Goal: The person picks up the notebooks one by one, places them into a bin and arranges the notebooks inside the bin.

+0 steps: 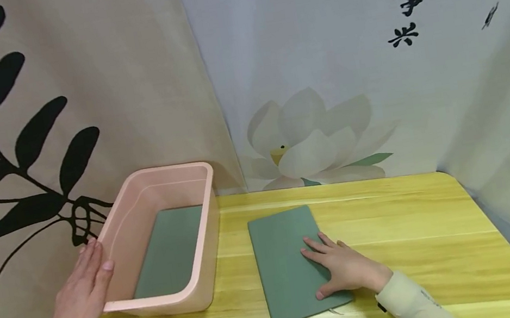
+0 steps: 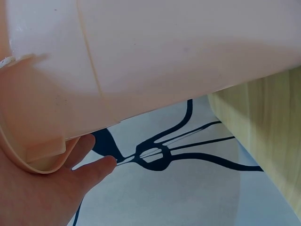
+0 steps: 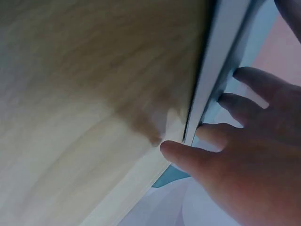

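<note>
A dark green notebook (image 1: 284, 264) lies flat on the wooden table, a thin ribbon end showing at its lower edge. My right hand (image 1: 345, 266) rests on its right side with fingers spread; in the right wrist view the fingers (image 3: 254, 108) lie along the notebook's edge (image 3: 218, 66). To the left stands a pink plastic bin (image 1: 213, 231), and a flat green piece like the notebook (image 1: 170, 254) lies on its bottom. My left hand (image 1: 81, 289) touches the bin's left rim, its fingers extended along the outside.
The yellow wooden table (image 1: 391, 210) carries both bin and notebook, and its edge runs down the right side. Behind hangs a pale curtain (image 1: 296, 37) with a printed flower, dark leaves and lettering. The bin stands close to the curtain at the left.
</note>
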Available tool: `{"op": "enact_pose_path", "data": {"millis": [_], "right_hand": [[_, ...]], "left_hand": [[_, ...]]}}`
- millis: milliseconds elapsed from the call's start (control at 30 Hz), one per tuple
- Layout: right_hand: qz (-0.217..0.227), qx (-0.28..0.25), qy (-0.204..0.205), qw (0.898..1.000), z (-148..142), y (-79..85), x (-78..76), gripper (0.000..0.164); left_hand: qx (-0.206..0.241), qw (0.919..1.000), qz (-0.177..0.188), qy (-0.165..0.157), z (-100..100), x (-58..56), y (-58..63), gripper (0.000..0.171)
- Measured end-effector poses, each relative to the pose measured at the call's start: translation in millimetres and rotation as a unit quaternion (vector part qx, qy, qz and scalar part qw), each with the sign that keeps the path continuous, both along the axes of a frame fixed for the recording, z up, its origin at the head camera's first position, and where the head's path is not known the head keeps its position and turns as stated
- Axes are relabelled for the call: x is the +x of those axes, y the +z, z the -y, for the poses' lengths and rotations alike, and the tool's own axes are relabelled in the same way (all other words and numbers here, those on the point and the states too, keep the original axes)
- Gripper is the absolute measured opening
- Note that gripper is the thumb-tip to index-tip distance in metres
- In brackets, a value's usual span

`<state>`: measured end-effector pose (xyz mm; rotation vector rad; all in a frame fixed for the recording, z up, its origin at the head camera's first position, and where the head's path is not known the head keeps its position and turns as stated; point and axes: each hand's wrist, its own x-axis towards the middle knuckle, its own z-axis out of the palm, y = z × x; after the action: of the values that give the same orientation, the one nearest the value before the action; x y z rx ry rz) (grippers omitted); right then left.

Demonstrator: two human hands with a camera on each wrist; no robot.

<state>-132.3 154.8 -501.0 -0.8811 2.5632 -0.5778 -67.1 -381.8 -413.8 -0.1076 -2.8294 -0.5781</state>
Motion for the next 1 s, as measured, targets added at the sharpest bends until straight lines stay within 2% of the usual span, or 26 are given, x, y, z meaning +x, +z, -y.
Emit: {"op": "enact_pose_path", "data": {"millis": [67, 133, 267, 367, 567, 733, 867, 1000], "right_hand": [[-0.003, -0.023, -0.016, 1.0, 0, 0.8, -1.7, 0.096], [-0.021, -0.039, -0.058, 0.997, 4, 0.0, -1.9, 0.093], [-0.078, -0.057, -0.169, 0.981, 15, -1.7, -1.0, 0.092], [-0.11, -0.039, -0.213, 0.97, 21, -3.2, -0.4, 0.097], [-0.129, 0.032, -0.218, 0.967, 32, -2.1, 1.5, 0.114], [-0.133, 0.051, -0.208, 0.968, 38, 2.8, 0.8, 0.113], [-0.106, 0.046, -0.209, 0.971, 41, 6.8, -4.6, 0.113], [-0.056, 0.044, -0.217, 0.974, 42, 9.1, -12.3, 0.117]], "left_hand": [[-0.001, 1.0, 0.001, 0.002, 0, 0.5, -0.1, 0.059], [-0.001, 1.0, 0.002, 0.005, 1, 0.7, 0.2, 0.059], [-0.003, 1.0, 0.002, 0.007, 0, -0.2, 0.9, 0.059], [-0.005, 1.0, 0.001, 0.006, -1, -0.5, 0.8, 0.059], [-0.007, 1.0, 0.0, 0.006, -1, -1.4, -0.8, 0.059], [-0.004, 1.0, 0.001, 0.002, -2, -2.5, -3.2, 0.059], [0.0, 1.0, -0.001, -0.001, -1, -2.8, -3.8, 0.059], [-0.003, 1.0, -0.003, 0.001, 0, -2.3, -4.4, 0.059]]}}
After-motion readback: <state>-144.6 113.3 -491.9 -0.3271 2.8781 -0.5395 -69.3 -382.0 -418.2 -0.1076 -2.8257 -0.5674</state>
